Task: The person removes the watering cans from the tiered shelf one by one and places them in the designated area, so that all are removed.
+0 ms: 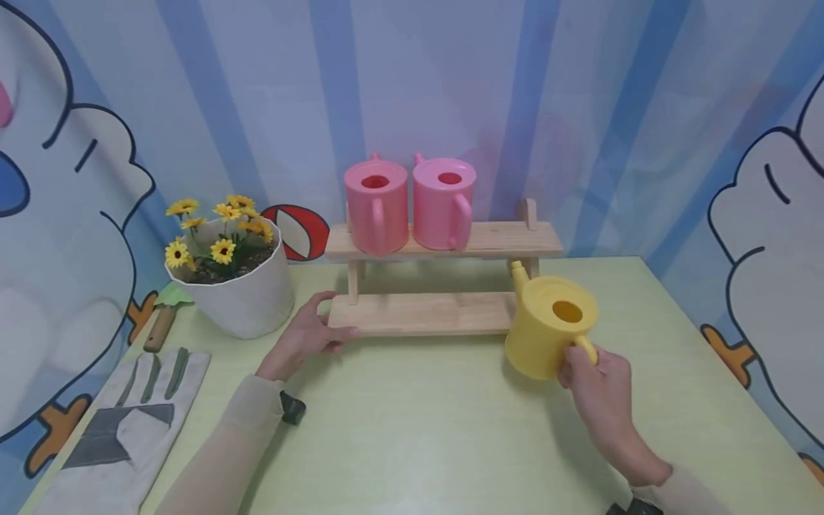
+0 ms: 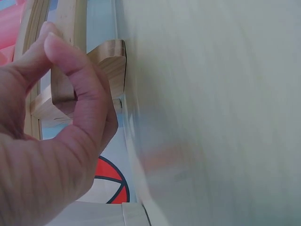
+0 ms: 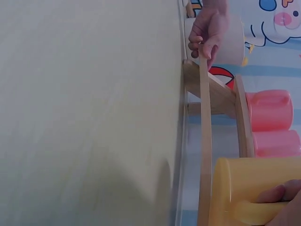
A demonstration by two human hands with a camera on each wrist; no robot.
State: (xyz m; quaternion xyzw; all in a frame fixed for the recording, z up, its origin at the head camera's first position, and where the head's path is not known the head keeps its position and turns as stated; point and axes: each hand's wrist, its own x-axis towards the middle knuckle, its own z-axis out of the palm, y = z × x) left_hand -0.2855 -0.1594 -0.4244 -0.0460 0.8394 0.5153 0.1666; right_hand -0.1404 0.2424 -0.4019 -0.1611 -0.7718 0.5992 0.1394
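Note:
My right hand (image 1: pixel 601 390) grips the handle of a yellow watering can (image 1: pixel 547 336), held off the table in front of the right end of a two-tier wooden shelf (image 1: pixel 425 315). In the right wrist view, the base of the yellow can (image 3: pixel 254 183) is slightly higher than the lower board (image 3: pixel 205 136). At the shelf's left end, my left hand (image 1: pixel 305 336) holds the lower board between thumb and fingers, as the left wrist view also shows. Two pink watering cans, one on the left (image 1: pixel 376 214) and one beside it (image 1: pixel 440 207), stand on the upper board, handles toward me.
Left of the shelf stands a white pot (image 1: pixel 251 307) with yellow flowers (image 1: pixel 222 250). A small trowel (image 1: pixel 161 325) with a wooden handle and a grey-white work glove (image 1: pixel 129 429) lie along the table's left side. A printed blue curtain (image 1: pixel 425 86) hangs behind.

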